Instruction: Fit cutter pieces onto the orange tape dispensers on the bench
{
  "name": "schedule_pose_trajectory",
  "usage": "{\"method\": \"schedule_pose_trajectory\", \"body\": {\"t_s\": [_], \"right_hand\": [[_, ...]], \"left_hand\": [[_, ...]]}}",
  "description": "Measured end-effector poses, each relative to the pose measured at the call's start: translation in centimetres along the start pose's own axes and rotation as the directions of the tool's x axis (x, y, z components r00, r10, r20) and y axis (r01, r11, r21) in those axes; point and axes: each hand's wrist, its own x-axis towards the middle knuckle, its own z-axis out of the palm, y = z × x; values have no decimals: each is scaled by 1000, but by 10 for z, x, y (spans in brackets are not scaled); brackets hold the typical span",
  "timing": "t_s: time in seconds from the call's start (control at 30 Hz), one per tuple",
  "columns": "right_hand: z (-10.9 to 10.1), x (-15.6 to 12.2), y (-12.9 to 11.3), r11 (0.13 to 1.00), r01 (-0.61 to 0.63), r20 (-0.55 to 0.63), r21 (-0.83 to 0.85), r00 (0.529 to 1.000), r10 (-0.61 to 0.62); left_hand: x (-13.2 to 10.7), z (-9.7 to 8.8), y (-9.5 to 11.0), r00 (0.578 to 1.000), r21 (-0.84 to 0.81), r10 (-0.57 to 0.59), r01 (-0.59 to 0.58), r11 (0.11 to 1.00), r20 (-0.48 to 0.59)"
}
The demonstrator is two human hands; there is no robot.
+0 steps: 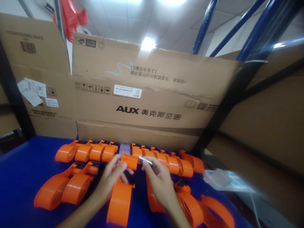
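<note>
Orange plastic tape-dispenser body point(120, 201), the one we hold, stands on the blue surface point(21, 177) between our wrists, its upper end point(129, 161) raised between our fingers. Largest around us are the brown cardboard cartons point(152, 104) stacked behind, then a back row of orange dispensers point(95, 152) and two more lying at left point(64, 188). Our left hand point(110, 179) pinches the dispenser's upper end with curled fingers; our right hand point(159, 179) pinches a thin silvery metal strip point(145, 161), just beside that end. We judge the strip could slip or go in crooked if our grip twists, and its edge might nick a fingertip.
</note>
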Motion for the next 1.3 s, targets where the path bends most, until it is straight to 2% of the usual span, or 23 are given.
{"method": "schedule_pose_trajectory", "body": {"t_s": [0.4, 0.63, 0.7, 0.8, 0.87, 1.13, 1.3], "right_hand": [[-2, 0, 1, 999, 16, 54, -44, 998, -14], [2, -5, 6, 998, 12, 78, -59, 997, -7], [2, -5, 9, 998, 21, 27, -66, 999, -19], [-3, -3, 13, 997, 7, -149, -82, 989, -20], [-7, -1, 14, 996, -2, -217, -90, 976, -18], [-7, -3, 12, 998, 29, -176, -61, 984, -39], [-2, -7, 2, 996, 50, -115, -70, 992, -58]], "left_hand": [[0, 0, -1, 999, 23, 19, -20, 1000, 26], [-1, 1, -7, 999, 45, -32, 31, 998, 10], [0, 1, -8, 1000, 48, -28, 28, 998, 8], [2, 0, -7, 1000, 51, 3, -2, 999, -17], [4, -2, -6, 999, 57, 22, -19, 998, -43], [5, -3, -4, 997, 66, 45, -41, 997, -57], [6, -3, -4, 998, 69, 39, -36, 997, -45]]}}
